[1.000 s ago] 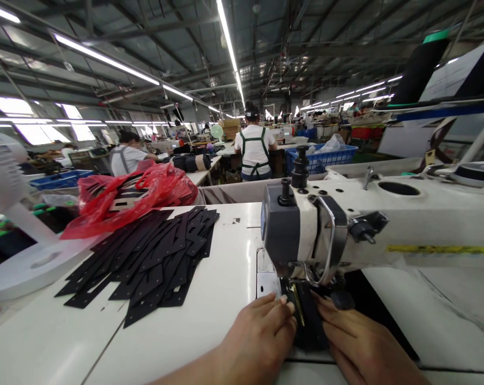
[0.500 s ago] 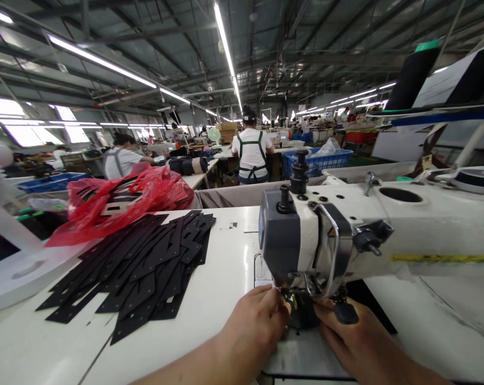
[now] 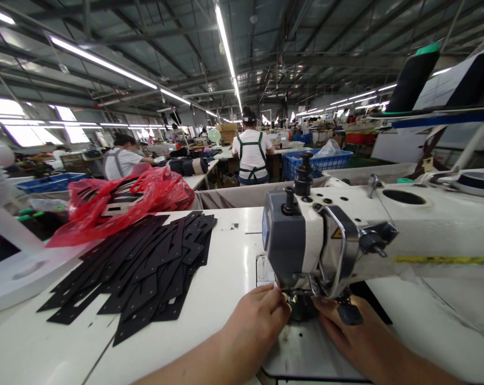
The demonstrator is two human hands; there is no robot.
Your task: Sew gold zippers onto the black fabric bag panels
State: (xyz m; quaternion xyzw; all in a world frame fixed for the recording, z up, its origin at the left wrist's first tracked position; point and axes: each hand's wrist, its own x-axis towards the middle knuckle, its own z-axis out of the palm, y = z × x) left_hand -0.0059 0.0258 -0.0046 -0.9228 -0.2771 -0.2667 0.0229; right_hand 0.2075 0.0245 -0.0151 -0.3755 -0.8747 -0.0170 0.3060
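Observation:
A black piece (image 3: 302,308) lies under the needle area of the white and grey sewing machine (image 3: 284,232). At its left edge, my left hand (image 3: 260,315) has its fingers pressed together on the piece. My right hand (image 3: 352,326) is closed at the piece's right side, its fingertips partly hidden behind the machine's presser parts. More black material (image 3: 370,299) shows behind my right hand, under the machine arm. A pile of flat black strips with small holes (image 3: 157,267) is spread on the white table to the left.
A red plastic bag (image 3: 157,190) with cut pieces lies behind the strips. A white fan (image 3: 9,235) stands at far left. Thread cones (image 3: 412,80) are at upper right. A blue basket (image 3: 316,163) and two seated people (image 3: 252,147) are beyond the table.
The black piece between my hands has moved back under the machine, and less of it shows in front. Both hands stay at its sides. The view has shifted slightly.

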